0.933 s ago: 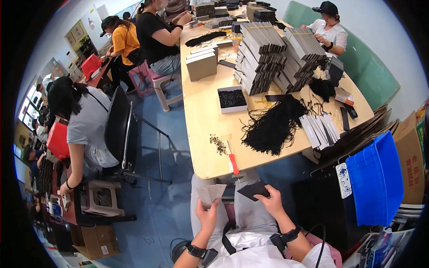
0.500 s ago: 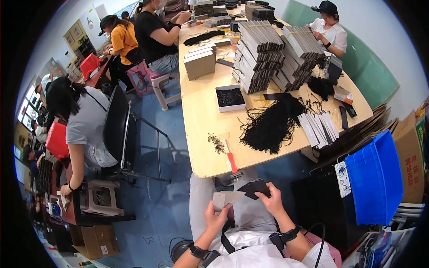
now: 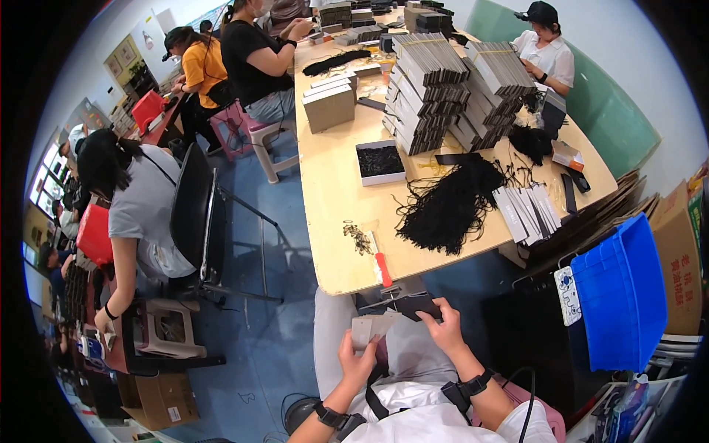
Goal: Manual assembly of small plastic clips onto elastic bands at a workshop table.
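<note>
Over my lap, my left hand (image 3: 357, 359) is closed on a few light grey cards (image 3: 366, 329), fanned slightly, thumb on top. My right hand (image 3: 447, 331) grips a black card (image 3: 418, 307) by its right end. The black card's left end lies close beside the grey cards; whether they touch I cannot tell. Just beyond, at the table edge, a red-handled tool (image 3: 382, 270) lies near a small heap of metal bits (image 3: 357, 238). A large bundle of black cords (image 3: 452, 210) spreads over the tabletop, with white-grey tags (image 3: 527, 213) to its right.
Tall stacks of grey cards (image 3: 428, 88) stand on the wooden table (image 3: 332, 199), beside a white box of black pieces (image 3: 381, 164). A blue bin (image 3: 620, 295) is at my right. A black chair (image 3: 193, 214) and a seated co-worker (image 3: 148, 196) are at the left.
My right hand and the black card have shifted slightly left and up, and the card has tilted. My left hand stays almost in place. The left co-worker's hand has moved a little lower.
</note>
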A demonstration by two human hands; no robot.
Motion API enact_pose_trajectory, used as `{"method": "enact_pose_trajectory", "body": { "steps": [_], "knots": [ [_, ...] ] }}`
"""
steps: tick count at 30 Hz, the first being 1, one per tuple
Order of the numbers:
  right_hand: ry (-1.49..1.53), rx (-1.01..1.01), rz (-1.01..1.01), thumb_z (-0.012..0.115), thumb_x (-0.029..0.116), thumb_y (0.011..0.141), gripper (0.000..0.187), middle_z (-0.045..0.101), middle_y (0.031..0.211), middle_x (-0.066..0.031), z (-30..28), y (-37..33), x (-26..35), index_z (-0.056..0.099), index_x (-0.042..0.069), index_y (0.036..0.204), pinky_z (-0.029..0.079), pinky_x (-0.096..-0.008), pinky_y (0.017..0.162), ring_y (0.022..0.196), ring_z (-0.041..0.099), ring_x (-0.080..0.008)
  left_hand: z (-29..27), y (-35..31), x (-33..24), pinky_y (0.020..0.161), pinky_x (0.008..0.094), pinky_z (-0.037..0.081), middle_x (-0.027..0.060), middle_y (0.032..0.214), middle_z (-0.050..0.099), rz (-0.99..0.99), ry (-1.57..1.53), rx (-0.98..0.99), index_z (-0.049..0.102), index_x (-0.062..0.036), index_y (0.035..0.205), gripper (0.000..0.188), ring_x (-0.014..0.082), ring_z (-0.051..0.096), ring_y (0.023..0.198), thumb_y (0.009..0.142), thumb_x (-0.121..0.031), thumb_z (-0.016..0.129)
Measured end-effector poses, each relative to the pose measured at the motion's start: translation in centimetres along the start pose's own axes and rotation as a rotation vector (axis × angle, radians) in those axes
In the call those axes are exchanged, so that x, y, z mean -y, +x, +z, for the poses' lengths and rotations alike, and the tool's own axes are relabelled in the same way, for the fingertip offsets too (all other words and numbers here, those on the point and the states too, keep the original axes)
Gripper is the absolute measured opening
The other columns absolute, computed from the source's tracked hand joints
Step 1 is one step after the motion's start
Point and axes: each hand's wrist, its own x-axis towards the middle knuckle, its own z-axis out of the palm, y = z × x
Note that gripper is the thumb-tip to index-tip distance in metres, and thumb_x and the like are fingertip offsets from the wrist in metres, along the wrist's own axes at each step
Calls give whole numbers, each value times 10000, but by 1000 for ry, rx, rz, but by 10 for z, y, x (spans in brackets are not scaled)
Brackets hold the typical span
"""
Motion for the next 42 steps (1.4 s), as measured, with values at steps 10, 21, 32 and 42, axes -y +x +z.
{"method": "enact_pose_trajectory", "body": {
  "steps": [10,21,32,42],
  "knots": [
    [231,-237,117,703,71,823,205,662,878,-67,3,9,-16,586,-39,950,483,-246,717,781,588,-106,13,6,-7,641,311,456,115,825,598,-93,-94,25,583,17,873,194,211,585,726,751,-66,710],
    [65,91,-42,740,-1,696,168,586,709,-99,-24,-1,21,596,-48,768,428,-271,581,612,553,-181,11,-1,0,657,280,442,64,829,565,-121,-112,30,584,25,931,243,140,547,754,746,-43,725],
    [18,61,-80,720,-1,744,125,625,760,-108,-7,1,16,630,-31,826,472,-275,627,667,609,-212,12,12,-4,755,265,468,39,923,625,-244,-259,-73,574,-5,1026,279,123,580,822,793,-61,718],
    [47,74,36,740,8,728,151,642,749,-110,-8,-1,5,638,-41,829,477,-271,623,665,625,-197,-14,17,-3,805,271,466,73,1039,626,-248,-276,-91,560,2,1070,321,129,588,912,799,-57,724]
  ]
}}
